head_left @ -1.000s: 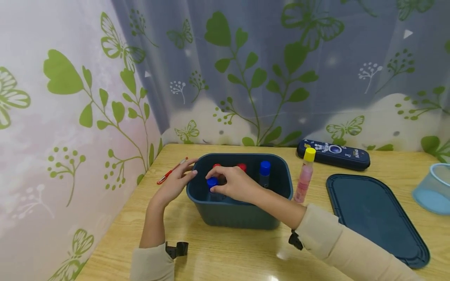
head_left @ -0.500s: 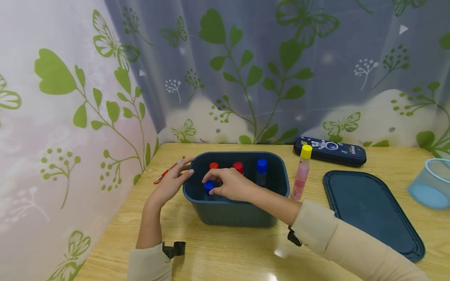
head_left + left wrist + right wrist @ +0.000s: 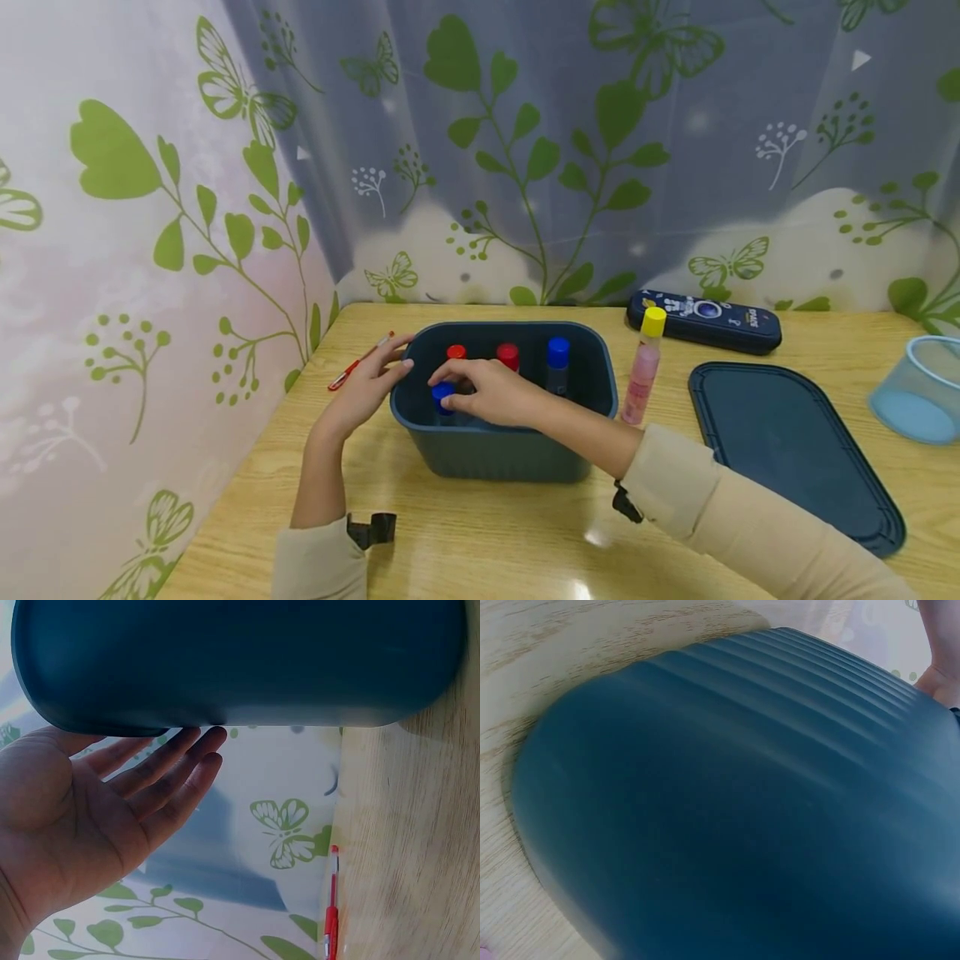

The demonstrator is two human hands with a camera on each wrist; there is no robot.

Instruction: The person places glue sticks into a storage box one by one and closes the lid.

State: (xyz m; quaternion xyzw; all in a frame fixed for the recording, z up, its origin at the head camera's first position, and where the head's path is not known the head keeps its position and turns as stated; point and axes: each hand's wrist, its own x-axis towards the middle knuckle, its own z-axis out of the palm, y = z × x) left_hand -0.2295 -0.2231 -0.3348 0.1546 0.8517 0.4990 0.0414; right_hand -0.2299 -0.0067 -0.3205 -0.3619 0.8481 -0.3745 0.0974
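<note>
A dark blue-green storage box [image 3: 502,458] stands on the table, with several capped bottles inside. My right hand [image 3: 498,393] reaches over its near rim and pinches the blue cap of a bottle [image 3: 441,402] at the near left corner; the bottle's lower part is hidden. Behind my fingers stand two red-capped bottles [image 3: 507,356], and to their right another blue-capped bottle [image 3: 558,354]. My left hand [image 3: 363,392] rests against the box's left end, its fingers nearly straight along the outer wall [image 3: 247,667]. The right wrist view shows mainly the box's ribbed side [image 3: 727,795].
Right of the box stands a pink bottle with a yellow cap [image 3: 643,371]. Behind it lies a dark pencil case [image 3: 705,323]. A flat dark lid [image 3: 795,450] and a light blue mesh container [image 3: 918,392] are farther right. Left of the box lies a red pen [image 3: 352,367].
The blue-capped bottle in my right hand has shifted slightly left and down within the box. My left hand stays at the box's end. The whole view has shifted slightly.
</note>
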